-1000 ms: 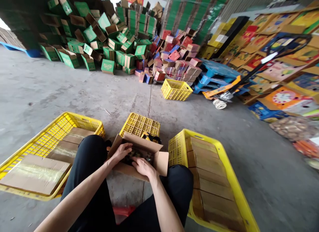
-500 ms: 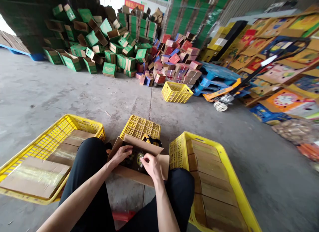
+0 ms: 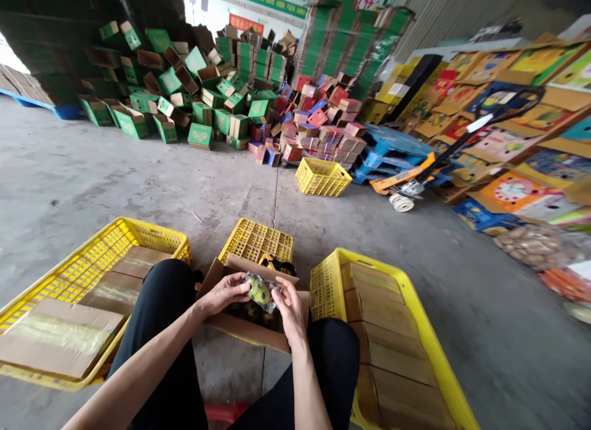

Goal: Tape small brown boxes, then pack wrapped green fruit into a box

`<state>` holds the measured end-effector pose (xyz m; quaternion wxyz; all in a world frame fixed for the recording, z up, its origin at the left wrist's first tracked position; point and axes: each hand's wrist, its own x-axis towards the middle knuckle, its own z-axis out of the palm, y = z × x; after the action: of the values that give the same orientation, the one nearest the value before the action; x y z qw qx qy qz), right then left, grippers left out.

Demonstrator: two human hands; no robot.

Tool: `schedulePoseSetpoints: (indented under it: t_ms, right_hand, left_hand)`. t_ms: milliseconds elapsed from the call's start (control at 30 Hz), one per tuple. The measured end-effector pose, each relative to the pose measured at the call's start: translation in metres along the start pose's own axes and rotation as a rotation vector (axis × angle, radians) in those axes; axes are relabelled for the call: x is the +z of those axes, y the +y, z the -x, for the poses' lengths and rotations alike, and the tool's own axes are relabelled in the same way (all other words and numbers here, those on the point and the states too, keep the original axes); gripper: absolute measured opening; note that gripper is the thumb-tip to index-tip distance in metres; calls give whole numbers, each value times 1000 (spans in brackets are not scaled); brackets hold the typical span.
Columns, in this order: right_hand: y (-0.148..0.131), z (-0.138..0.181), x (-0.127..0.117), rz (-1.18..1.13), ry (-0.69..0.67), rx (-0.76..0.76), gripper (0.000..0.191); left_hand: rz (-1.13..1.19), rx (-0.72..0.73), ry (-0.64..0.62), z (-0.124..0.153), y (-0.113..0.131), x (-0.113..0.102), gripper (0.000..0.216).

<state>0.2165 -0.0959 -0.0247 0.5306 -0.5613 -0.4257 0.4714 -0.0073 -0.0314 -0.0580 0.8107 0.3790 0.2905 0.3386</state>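
Between my knees stands an open brown cardboard box [image 3: 240, 326] with dark contents. Just above it both hands hold one small clear plastic packet [image 3: 259, 291] with a yellow-green round item inside. My left hand [image 3: 224, 293] grips the packet's left side, fingers curled. On the packet's right side my right hand [image 3: 290, 307] pinches it.
A yellow crate [image 3: 99, 257] with taped cartons lies at my left, another yellow crate [image 3: 418, 319] with cartons at my right, a small upturned one [image 3: 257, 239] behind the box. Piles of green and red boxes, a far yellow basket [image 3: 322, 177] and a pallet jack [image 3: 406, 183] stand beyond.
Both hands came up out of the box and now hold a clear packet with a yellow-green item above it. The camera tilted slightly.
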Motion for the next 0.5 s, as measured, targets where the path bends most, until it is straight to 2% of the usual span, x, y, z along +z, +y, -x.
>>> schedulePoseSetpoints:
  t_ms: [67,167,333,500]
  right_hand:
    - [0,2,-1,-60,-28,58,61]
    - [2,8,-7,-40,-62,102,57]
    - [3,20,-17,-2,5,105,55]
    - [3,15,-6,-33,75,109,56]
  left_hand:
    - [26,36,25,1,3,1,50]
    - [25,48,11,5,9,4,50]
    - [-48,58,-28,19,16,10,54]
    - [-93,51,57,18,15,8,57]
